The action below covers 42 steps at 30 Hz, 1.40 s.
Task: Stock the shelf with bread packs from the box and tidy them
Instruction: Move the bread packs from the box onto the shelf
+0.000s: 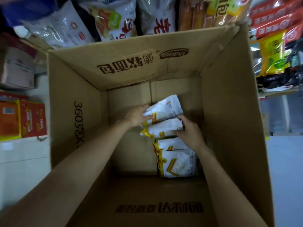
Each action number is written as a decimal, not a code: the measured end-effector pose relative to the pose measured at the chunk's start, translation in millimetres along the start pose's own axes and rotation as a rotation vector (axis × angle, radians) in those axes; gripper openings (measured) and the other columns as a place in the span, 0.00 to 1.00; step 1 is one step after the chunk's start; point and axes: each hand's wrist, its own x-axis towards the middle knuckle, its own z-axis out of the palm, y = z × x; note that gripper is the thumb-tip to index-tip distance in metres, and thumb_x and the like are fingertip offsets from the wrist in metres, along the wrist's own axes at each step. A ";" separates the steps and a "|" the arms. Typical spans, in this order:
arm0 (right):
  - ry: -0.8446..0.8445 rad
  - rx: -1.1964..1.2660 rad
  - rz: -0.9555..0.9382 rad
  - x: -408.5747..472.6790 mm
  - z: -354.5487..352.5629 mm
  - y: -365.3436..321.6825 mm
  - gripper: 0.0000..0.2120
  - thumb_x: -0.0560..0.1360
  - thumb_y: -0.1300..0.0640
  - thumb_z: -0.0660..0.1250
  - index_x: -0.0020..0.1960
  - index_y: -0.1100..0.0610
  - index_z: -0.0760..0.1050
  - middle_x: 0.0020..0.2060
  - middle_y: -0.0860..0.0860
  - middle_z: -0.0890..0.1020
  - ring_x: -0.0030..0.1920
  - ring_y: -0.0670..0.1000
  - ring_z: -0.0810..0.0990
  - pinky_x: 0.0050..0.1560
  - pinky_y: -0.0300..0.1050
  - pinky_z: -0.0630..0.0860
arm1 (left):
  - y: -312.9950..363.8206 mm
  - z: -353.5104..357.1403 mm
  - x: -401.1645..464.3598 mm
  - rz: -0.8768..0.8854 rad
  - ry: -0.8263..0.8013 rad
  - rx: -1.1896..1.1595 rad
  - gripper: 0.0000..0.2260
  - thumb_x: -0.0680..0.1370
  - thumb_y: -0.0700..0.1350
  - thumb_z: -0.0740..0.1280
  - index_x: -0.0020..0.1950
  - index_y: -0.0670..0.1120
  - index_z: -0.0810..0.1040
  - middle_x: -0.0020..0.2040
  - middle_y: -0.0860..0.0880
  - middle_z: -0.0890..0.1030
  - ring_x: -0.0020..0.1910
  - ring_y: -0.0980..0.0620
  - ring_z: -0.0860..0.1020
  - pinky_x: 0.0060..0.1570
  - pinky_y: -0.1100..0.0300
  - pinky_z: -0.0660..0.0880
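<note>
Left hand [138, 116] fingers curl round the far bread pack [165, 108]; right hand [190, 131] grips the next pack [162, 129]. 4 packs line the box [77, 95] floor's right side, bare cardboard left. Shelf goods [114, 18] beyond are blurred.

Bread packs [170, 136] in box [77, 95] – along right wall.

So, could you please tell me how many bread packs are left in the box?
4 visible: the far pack in the left hand, the second pack under the right hand, the third pack, the nearest pack. Others may hide beneath.
</note>
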 end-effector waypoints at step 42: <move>0.529 -0.448 -0.537 14.8 -288.8 -471.8 0.16 0.77 0.47 0.62 0.38 0.57 0.65 0.39 0.59 0.73 0.48 0.59 0.77 0.41 0.43 0.61 | 144.8 -289.2 -231.5 0.191 0.995 -0.493 0.19 0.79 0.57 0.62 0.65 0.49 0.70 0.53 0.56 0.80 0.54 0.52 0.79 0.50 0.51 0.76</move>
